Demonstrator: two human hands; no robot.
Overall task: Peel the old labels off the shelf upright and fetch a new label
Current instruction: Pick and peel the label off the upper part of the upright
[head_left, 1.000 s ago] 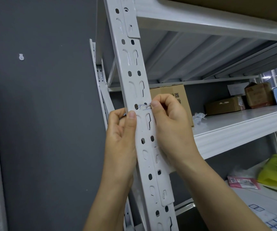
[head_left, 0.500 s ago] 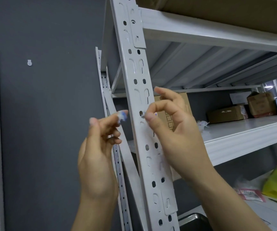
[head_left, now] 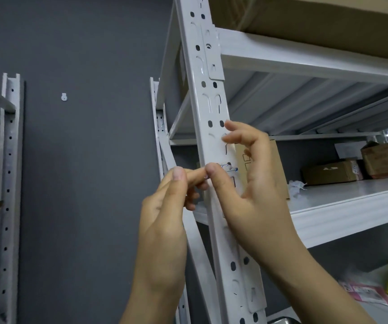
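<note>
The right hand [head_left: 253, 190], fingers loosely spread, sets its thumb on the left edge of the small white blue-marked label [head_left: 230, 168] stuck to the white perforated steel upright [head_left: 208, 101], likely to lift a corner, while the left hand [head_left: 165, 213] curls thumb to forefinger just beside it, holding I cannot tell what.

The label [head_left: 231, 169] is partly hidden by the right hand [head_left: 253, 195], its writing too small to read.

smooth white painted metal upright [head_left: 214, 146], matt grey wall [head_left: 90, 160], brown cardboard boxes [head_left: 331, 171]
</note>
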